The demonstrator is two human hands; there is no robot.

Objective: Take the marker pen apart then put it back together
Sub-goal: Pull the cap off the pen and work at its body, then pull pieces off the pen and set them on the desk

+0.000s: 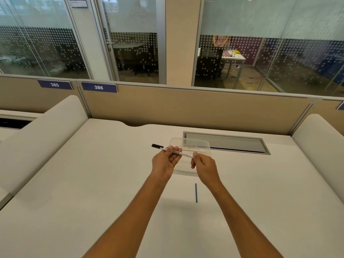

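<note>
Head view: the marker pen [175, 151] is held in the air over the white surface [93, 174], just above a clear plastic tray [202, 146] that lies flat at about 12 o'clock from the hands. Its long axis runs from 10 o'clock, where the black cap [157, 146] sticks out free, down to 4 o'clock. The left hand [164, 162] is curled loosely around the middle of the white printed barrel, palm up, fingers half closed on it. The right hand [203, 165] pinches the tail end between thumb and fingertips; whether an end plug is there is hidden.

A thin dark blue rod [196, 192], likely the ink refill, lies alone on the surface at 6 o'clock from the right hand, near it and pointing almost straight towards the person. The right hand is the nearer one to it, so I judge the tail end is where the next step happens.

The barrel looks smooth, hard and slender; the tray is glossy, rounded at the corners. A grey cable hatch [227, 143] sits beyond.
</note>
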